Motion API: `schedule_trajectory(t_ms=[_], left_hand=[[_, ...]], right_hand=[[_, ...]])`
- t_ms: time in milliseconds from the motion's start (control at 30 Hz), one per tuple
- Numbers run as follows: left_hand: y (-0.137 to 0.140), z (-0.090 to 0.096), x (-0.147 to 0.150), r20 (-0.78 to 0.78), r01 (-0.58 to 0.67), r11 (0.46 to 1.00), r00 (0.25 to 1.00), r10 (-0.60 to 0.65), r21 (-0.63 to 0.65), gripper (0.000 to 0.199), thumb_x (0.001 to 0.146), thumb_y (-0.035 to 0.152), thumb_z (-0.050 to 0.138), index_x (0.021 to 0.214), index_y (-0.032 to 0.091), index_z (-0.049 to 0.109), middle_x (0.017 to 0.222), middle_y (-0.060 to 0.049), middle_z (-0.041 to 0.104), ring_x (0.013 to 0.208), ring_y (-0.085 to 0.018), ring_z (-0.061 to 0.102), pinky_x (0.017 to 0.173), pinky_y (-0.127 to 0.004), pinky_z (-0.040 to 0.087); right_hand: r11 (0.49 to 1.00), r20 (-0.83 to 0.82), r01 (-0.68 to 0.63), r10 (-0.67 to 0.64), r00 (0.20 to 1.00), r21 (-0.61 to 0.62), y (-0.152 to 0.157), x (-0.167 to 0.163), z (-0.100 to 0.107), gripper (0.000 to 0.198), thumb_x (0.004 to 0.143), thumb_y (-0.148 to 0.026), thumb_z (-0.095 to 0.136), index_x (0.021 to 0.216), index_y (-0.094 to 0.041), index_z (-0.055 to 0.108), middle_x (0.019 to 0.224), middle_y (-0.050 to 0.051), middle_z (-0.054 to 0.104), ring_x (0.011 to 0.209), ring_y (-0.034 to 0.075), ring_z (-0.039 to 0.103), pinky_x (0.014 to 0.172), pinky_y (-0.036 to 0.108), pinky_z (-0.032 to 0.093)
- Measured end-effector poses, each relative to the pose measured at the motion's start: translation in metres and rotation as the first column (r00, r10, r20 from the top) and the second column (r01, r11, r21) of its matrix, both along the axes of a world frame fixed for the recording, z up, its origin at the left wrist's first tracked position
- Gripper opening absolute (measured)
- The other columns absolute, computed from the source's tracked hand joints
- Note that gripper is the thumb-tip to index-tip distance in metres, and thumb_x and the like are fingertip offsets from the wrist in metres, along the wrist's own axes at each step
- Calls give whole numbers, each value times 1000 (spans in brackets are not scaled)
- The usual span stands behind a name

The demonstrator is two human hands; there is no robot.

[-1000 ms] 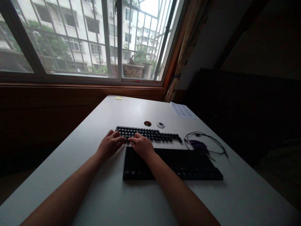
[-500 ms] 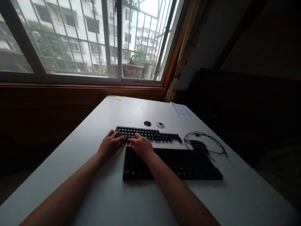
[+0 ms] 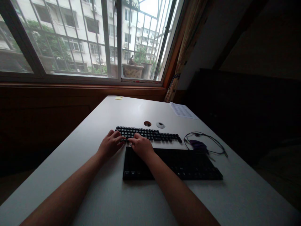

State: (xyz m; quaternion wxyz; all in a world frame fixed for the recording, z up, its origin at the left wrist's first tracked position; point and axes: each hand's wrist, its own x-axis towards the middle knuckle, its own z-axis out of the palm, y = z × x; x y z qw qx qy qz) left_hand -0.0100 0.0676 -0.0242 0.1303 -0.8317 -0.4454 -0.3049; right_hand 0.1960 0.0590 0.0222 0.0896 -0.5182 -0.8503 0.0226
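Loose black keycaps (image 3: pixel 141 131) stand in rows on the white table, laid out like a keyboard. Nearer to me lies a black keyboard (image 3: pixel 188 163); key tops show along its front row, and the rest of its face is too dark to read. My left hand (image 3: pixel 111 144) is at the left end of the keycap rows, its thumb and fingers closed in a pinch. My right hand (image 3: pixel 143 146) reaches over the keyboard's back left corner, fingers also pinched. The fingertips nearly meet at a tiny dark piece, too small to name; a metallic glint shows beneath the right fingers.
A coiled black cable (image 3: pixel 218 144) and a dark purple item (image 3: pixel 198 145) lie right of the keyboard. Farther back are a round cable hole (image 3: pixel 147 124), its grey cover (image 3: pixel 160 125), a printed sheet (image 3: pixel 183 110) and a yellow note (image 3: pixel 118 98). A barred window is beyond.
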Motion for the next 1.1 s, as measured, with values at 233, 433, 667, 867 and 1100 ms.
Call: schedule_trajectory(t_ms=[233,433,667,867,1100], left_hand=[[-1,1,0,1,-4,1000,1000,4,-11,16,85,23,71,100,26,70,93,-6,62,90,-25,50,77,-36,49],[-3,3,0,23,1,1000,1000,0,-23,17,85,23,70,101,25,70,94,-6,62,91,-25,50,78,-36,49],[-8,14,0,127,54,999,991,-54,1,12,90,24,63,99,23,70,89,-6,62,86,-22,51,78,-35,49],[-23,27,9,217,325,942,928,-302,-79,14,93,18,55,96,21,69,84,-5,60,81,-18,55,74,-30,49],[-48,40,26,225,515,830,853,-471,-217,12,91,18,53,84,17,63,80,-6,59,70,-14,56,62,-25,45]], right_hand=[[1000,-13,-15,15,1000,11,1,1,-3,32,93,-32,53,122,-38,65,116,1,60,93,18,66,80,29,51],[999,-123,-1,7,992,50,0,2,-2,30,96,-36,50,122,-35,65,112,2,62,92,17,66,81,27,50],[978,-494,4,101,863,208,1,16,26,30,100,-31,39,113,-17,62,107,8,63,99,17,60,93,27,43],[979,-642,-4,137,755,204,-15,48,60,36,102,-33,31,86,-18,61,84,5,61,84,18,59,79,29,44],[999,-604,9,15,797,38,-56,87,45,42,102,-42,33,76,-19,58,67,1,57,64,16,55,64,28,38]])
